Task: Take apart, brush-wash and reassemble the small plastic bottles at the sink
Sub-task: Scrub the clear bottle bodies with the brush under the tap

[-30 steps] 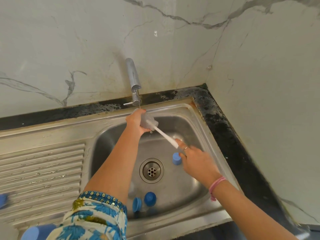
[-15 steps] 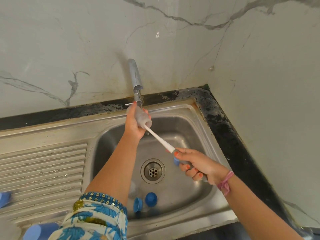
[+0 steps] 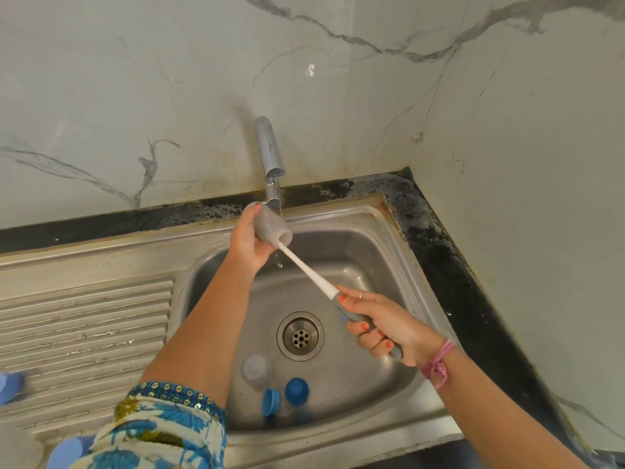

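Observation:
My left hand (image 3: 248, 240) grips a small translucent bottle (image 3: 270, 226) under the tap (image 3: 270, 154), where a thin stream of water runs. My right hand (image 3: 385, 324) holds the grey handle of a bottle brush (image 3: 309, 270); its white shaft goes into the bottle's mouth and the brush head is hidden inside. On the sink (image 3: 365, 245) floor lie another clear bottle (image 3: 255, 367) and two blue caps (image 3: 271, 401) (image 3: 297, 390).
The drain (image 3: 300, 336) sits mid-basin. A ribbed draining board (image 3: 84, 333) lies on the left with blue items at its left edge (image 3: 10, 387) and bottom edge (image 3: 69, 451). A black counter (image 3: 449, 265) and marble walls close the right corner.
My left hand raised the bottle closer under the tap and tilted it. My right hand turned palm-up and pulled back along the brush, covering the blue cap seen beside it earlier.

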`<state>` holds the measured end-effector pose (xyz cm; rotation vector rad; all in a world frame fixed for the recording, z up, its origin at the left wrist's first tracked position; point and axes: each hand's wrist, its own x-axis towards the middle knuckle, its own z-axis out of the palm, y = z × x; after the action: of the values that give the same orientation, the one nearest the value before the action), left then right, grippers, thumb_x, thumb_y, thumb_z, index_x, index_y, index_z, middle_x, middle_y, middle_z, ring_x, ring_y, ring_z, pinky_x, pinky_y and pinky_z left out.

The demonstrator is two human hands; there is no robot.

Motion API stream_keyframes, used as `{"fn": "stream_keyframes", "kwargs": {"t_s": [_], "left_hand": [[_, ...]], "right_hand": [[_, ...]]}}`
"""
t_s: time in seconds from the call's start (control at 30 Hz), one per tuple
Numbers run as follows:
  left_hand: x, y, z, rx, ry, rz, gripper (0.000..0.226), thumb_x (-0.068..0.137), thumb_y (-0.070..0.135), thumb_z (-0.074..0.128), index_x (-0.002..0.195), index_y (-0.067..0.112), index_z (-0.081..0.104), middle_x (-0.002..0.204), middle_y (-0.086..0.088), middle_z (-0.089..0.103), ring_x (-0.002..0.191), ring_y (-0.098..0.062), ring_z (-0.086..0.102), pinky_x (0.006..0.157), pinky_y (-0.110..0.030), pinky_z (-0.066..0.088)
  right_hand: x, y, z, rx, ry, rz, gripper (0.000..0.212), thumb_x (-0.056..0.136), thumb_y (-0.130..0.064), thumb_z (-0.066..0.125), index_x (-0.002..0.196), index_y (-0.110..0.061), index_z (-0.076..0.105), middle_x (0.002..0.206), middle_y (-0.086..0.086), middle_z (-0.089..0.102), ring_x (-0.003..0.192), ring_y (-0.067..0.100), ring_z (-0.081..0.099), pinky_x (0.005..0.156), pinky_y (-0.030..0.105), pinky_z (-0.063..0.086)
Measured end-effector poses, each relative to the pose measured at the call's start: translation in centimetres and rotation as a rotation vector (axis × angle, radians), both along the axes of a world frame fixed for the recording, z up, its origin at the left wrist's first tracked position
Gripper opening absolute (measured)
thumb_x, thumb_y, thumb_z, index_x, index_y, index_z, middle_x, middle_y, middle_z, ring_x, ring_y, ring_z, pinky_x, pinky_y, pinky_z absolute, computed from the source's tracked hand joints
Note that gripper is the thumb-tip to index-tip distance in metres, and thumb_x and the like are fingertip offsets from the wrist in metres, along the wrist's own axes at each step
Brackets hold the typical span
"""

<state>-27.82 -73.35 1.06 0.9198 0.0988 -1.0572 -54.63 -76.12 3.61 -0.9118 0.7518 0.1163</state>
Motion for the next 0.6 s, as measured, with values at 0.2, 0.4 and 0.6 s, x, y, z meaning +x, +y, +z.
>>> {"fn": "stream_keyframes", "kwargs": {"t_s": [0.2, 0.4, 0.6], "left_hand": [[-1.0, 0.3, -0.9, 0.085, 0.008, -0.01, 0.044, 0.088, 0.025, 0.068, 0.124, 0.011, 0.049, 0.107, -0.017, 0.056, 0.09, -0.032, 0.062, 0.067, -0.049, 0.056], [-0.4, 0.1, -0.8, 0.132, -0.023, -0.028, 0.042, 0.091, 0.025, 0.066, 0.127, 0.01, 0.049, 0.111, -0.017, 0.057, 0.092, -0.031, 0.063, 0.066, -0.05, 0.057], [-0.2, -0.4, 0.0, 0.116, -0.038, -0.028, 0.044, 0.089, 0.024, 0.068, 0.127, 0.011, 0.049, 0.115, -0.016, 0.057, 0.097, -0.031, 0.063, 0.065, -0.048, 0.057]], "right_hand": [[0.0, -0.2, 0.4, 0.21, -0.086, -0.14, 0.032, 0.097, -0.027, 0.049, 0.128, -0.03, 0.055, 0.062, -0.002, 0.03, 0.036, 0.002, 0.024, 0.03, 0.012, 0.015], [-0.7, -1.4, 0.3, -0.16, 0.057, -0.029, 0.03, 0.098, -0.029, 0.051, 0.128, -0.033, 0.055, 0.061, -0.001, 0.036, 0.044, 0.007, 0.024, 0.036, 0.017, 0.017], [-1.3, -0.7, 0.7, -0.013, 0.005, -0.055, 0.035, 0.094, -0.03, 0.052, 0.129, -0.03, 0.054, 0.06, -0.001, 0.033, 0.037, 0.003, 0.023, 0.032, 0.014, 0.015]]}}
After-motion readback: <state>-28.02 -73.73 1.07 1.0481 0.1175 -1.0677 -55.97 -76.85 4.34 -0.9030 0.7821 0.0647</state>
